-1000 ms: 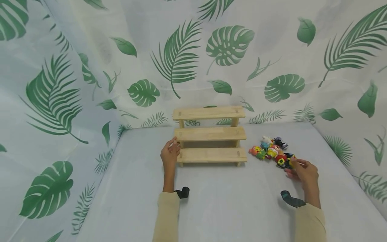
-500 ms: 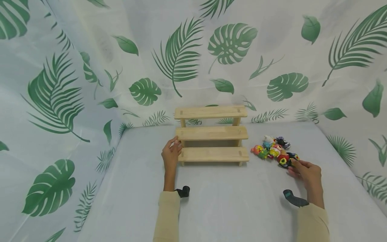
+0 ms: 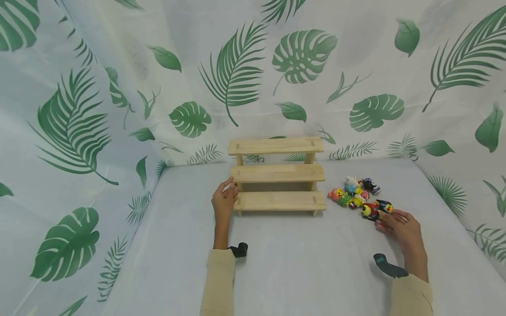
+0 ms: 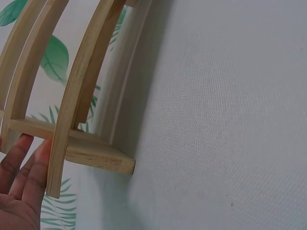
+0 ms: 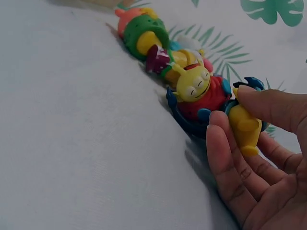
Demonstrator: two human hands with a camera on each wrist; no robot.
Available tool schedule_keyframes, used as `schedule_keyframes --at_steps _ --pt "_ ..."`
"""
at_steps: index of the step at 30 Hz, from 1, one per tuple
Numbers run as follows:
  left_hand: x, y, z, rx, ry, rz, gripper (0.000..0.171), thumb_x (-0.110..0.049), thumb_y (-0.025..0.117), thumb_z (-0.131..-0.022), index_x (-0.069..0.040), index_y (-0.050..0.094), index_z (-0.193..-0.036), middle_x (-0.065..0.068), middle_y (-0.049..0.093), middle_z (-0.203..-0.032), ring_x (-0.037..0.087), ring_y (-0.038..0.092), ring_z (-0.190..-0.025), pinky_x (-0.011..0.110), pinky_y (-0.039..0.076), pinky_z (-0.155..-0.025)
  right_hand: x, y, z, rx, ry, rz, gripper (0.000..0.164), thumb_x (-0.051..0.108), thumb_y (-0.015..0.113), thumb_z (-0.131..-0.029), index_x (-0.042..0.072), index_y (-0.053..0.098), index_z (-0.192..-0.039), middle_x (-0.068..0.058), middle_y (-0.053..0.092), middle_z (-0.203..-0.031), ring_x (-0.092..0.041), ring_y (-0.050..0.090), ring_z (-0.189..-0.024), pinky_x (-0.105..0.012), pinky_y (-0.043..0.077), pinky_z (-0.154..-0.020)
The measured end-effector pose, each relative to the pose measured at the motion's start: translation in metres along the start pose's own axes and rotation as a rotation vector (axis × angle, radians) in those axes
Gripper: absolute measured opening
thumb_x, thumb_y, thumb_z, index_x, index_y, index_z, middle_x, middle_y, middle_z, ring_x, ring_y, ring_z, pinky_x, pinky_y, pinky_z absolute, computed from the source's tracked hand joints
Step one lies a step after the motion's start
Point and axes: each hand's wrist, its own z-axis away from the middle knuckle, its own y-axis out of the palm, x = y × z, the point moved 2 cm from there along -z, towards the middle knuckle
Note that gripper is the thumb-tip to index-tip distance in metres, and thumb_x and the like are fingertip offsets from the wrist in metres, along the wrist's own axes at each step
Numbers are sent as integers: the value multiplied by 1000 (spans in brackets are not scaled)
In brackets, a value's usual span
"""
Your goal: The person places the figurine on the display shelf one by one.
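Though small, toy (image 5: 245, 123) (partly) in grip (image 3: 403, 230).

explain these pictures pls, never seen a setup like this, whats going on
There is no machine here: a person works with a bare left hand and right hand. The wide picture comes from a head-worn camera; the two close ones from a camera on each wrist. On the white surface are a three-tier wooden rack and, to its right, a cluster of small toy figures. The left hand touches the rack's left end. The right hand pinches a yellow toy part; whether it belongs to the red figure beside it is unclear.
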Motion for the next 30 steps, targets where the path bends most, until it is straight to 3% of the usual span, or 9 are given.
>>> schedule_keyframes --at_steps 4,6,9,11,14,20,23,26,30 --pt "-1 -2 0 -7 6 -2 27 -16 59 -99 -12 67 -124 20 74 -101 36 72 -90 29 60 -68 -1 3 3 23 12 -46 48 30 79 -82 32 39 -110 18 64 -76 -7 71 -68 -25 59 -66" --pt "-1 -2 0 -9 9 -6 27 -17 59 -99 -12 67 -123 18 73 -105 34 73 -92 31 60 -70 -1 4 4 19 35 -49 57 32 79 -82 33 39 -121 18 65 -75 -7 71 -68 -24 58 -66" --pt "1 -3 0 -2 9 -13 27 -20 59 -99 -13 67 -123 17 73 -108 32 73 -94 33 60 -73 -2 6 5 10 61 -4 85 35 78 -83 30 26 -149 19 64 -74 -6 69 -69 -22 58 -67" --pt "1 -3 1 8 12 -15 27 -21 58 -99 -13 67 -124 17 72 -109 31 72 -95 34 59 -75 -2 6 6 -1 68 59 102 40 76 -83 20 11 -158 20 61 -73 -4 67 -68 -20 57 -66" --pt "2 -2 0 19 15 -17 28 -23 59 -99 -14 67 -125 17 72 -109 31 72 -95 36 59 -75 -1 6 8 -10 57 135 107 43 74 -85 9 4 -158 20 58 -74 -3 64 -70 -19 56 -67" --pt "1 -2 0 24 23 -1 28 -21 59 -99 -11 67 -124 18 72 -109 34 72 -94 38 60 -75 2 7 17 12 21 199 108 44 73 -86 3 2 -156 18 52 -86 -2 58 -73 -19 54 -69" --pt "0 -2 -1 30 20 -2 27 -19 59 -99 -10 67 -123 18 72 -109 35 72 -94 34 60 -74 5 9 26 44 -16 245 103 46 72 -85 2 10 -155 17 50 -91 -2 57 -74 -19 54 -69" --pt "-2 -2 -2 33 16 1 25 -19 59 -99 -9 67 -121 19 73 -107 35 72 -92 33 60 -72 12 14 34 88 -90 256 74 44 71 -87 10 32 -140 18 52 -89 -3 58 -74 -19 55 -69" --pt "-4 -3 -6 30 18 3 25 -20 59 -99 -7 67 -118 21 73 -103 37 73 -89 36 60 -70 26 30 42 131 -216 232 39 38 70 -89 21 44 -112 19 56 -86 -2 61 -73 -18 55 -66"
